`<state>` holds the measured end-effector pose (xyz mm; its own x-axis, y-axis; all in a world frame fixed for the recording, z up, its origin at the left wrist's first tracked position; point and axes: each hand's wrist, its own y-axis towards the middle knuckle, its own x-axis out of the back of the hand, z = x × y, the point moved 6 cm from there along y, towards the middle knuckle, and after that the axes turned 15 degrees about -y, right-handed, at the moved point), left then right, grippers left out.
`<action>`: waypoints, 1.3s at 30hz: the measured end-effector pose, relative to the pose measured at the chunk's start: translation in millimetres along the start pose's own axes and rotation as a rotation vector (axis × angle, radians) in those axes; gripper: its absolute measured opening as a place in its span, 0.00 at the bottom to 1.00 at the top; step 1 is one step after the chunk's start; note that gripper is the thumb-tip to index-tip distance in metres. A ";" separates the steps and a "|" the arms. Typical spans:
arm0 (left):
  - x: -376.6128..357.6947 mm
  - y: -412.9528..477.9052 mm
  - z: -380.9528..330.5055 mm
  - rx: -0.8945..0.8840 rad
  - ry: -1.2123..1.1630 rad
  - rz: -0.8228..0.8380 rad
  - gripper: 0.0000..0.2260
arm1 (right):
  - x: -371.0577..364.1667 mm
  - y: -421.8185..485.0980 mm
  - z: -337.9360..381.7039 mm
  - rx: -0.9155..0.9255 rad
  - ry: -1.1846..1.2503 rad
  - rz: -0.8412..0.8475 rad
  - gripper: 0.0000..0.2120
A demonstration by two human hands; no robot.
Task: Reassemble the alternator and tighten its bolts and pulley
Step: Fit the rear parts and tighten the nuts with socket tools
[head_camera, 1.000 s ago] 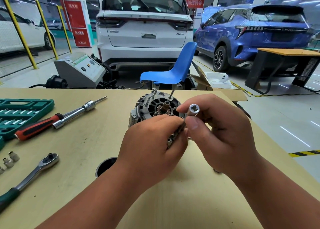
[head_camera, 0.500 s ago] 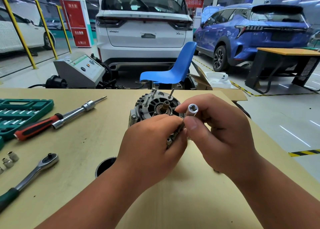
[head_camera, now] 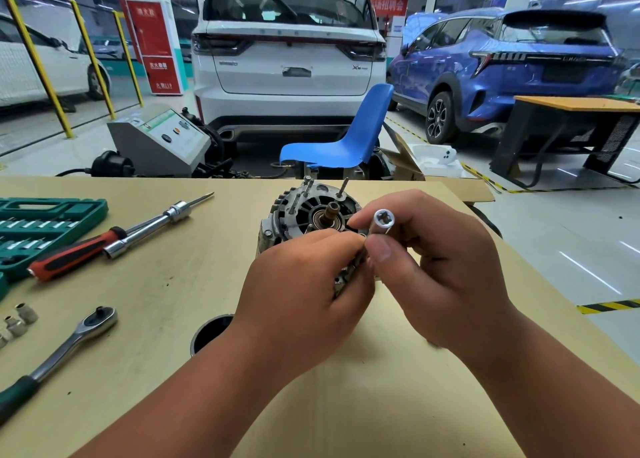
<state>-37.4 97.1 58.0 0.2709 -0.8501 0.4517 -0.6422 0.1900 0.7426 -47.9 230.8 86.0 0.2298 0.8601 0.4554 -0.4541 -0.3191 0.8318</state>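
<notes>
Alternator point(head_camera: 304, 215): stands on the bench point(head_camera: 398, 405) at centre frame with its shaft end facing the camera. Two long bolts point(head_camera: 343, 187) stick out of its far rim.
Left hand point(head_camera: 301, 284): at centre frame, its fingers curled over the alternator's near edge and gripping it; the fingertips are hidden.
Right hand point(head_camera: 440, 270): just right of centre; thumb and forefinger pinch a silver deep socket point(head_camera: 382, 222), open end up, just beside the alternator's right rim.
Left of frame: a red-handled driver point(head_camera: 114, 239) lies beside a green socket case point(head_camera: 41, 225).
Lower left: a ratchet wrench point(head_camera: 69, 347) lies near loose small sockets point(head_camera: 17, 319).
Bench hole point(head_camera: 207, 329): below the left wrist.
</notes>
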 end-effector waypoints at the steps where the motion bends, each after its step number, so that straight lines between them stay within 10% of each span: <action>1: 0.1 0.1 -0.3 -0.001 0.002 -0.001 0.08 | -0.2 0.0 0.1 0.001 0.002 0.001 0.07; 39: 0.5 0.3 -3.7 -0.044 0.012 0.014 0.04 | -2.4 0.0 -0.1 0.034 -0.046 0.013 0.05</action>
<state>-34.8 98.6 60.3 0.2710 -0.8410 0.4682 -0.6143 0.2233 0.7568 -48.6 228.8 84.8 0.2640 0.8367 0.4799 -0.4280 -0.3443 0.8356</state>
